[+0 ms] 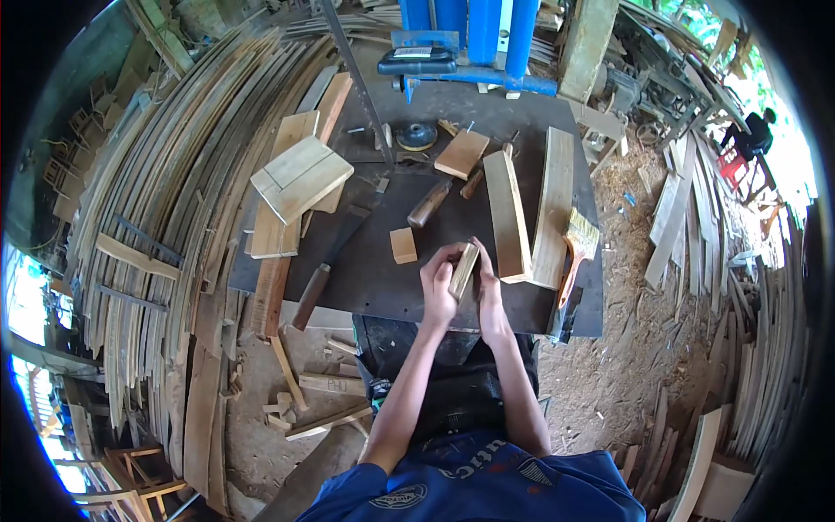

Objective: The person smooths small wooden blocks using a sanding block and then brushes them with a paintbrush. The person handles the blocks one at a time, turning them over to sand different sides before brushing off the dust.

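Note:
Over the near edge of the dark worktable (374, 287), my left hand (439, 283) and my right hand (489, 287) are closed around a small wooden block (464, 271) from either side. The block is tilted, its narrow edge facing up. Just left of my hands a small wooden cube (404, 246) rests on the table. A dark rounded wooden handle (430, 204) lies beyond it. Farther left is a long flat blade with a wooden handle (313, 294). Right of my right hand stand two wooden boards (509, 213), with a paintbrush (576, 248) beside them.
A pale wooden panel (303, 178) rests on stacked boards at the table's left. At the back are a round black disc (417, 136), a wooden block (462, 154) and a blue metal frame (496, 74). Long planks (174, 200) fill the left side; a person (750, 139) sits far right.

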A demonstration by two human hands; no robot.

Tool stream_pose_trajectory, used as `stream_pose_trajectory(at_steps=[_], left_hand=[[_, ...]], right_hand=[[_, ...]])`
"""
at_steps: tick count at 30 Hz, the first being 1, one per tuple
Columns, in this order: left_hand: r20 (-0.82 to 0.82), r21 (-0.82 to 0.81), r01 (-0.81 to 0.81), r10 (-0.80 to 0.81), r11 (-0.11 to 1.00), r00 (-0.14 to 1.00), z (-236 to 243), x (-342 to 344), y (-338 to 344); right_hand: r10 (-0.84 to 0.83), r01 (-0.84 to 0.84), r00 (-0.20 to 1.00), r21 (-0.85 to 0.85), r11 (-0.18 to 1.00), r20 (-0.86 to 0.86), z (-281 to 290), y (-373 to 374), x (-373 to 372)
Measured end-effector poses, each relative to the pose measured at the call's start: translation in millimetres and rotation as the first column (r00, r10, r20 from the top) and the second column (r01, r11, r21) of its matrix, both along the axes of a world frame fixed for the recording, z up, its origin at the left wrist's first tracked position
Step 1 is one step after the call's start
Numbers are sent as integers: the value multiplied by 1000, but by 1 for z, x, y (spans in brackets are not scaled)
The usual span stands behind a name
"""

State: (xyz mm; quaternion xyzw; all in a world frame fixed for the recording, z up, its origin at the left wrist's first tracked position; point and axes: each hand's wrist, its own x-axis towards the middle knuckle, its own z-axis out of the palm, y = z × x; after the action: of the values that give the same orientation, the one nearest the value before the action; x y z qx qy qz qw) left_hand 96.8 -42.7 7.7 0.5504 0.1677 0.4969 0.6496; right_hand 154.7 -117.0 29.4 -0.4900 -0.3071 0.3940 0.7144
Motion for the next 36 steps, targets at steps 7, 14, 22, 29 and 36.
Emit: stream_pose_trajectory(at_steps=[7,14,22,29,36], left_hand=[[33,179,-214,212,960,977,9,-16,22],[-187,-133,-432,406,892,895,22,-19,5],[-110,68,-324,330,944,938,13,-8,6],[-1,105,-432,434,896,901,-2,-13,0],[-5,-18,-343,343,939,939,-21,-29,1]], right_hand=[[-24,22,999,42,999,28,7,-4,-8],[-78,72,945,28,997,317,20,-9,-12],[193,-187,968,-50,981,159,10,-18,-9],[170,-214,906,72,974,386,31,-22,-20],[108,-274,789,189,943,605,48,-19,-28]])
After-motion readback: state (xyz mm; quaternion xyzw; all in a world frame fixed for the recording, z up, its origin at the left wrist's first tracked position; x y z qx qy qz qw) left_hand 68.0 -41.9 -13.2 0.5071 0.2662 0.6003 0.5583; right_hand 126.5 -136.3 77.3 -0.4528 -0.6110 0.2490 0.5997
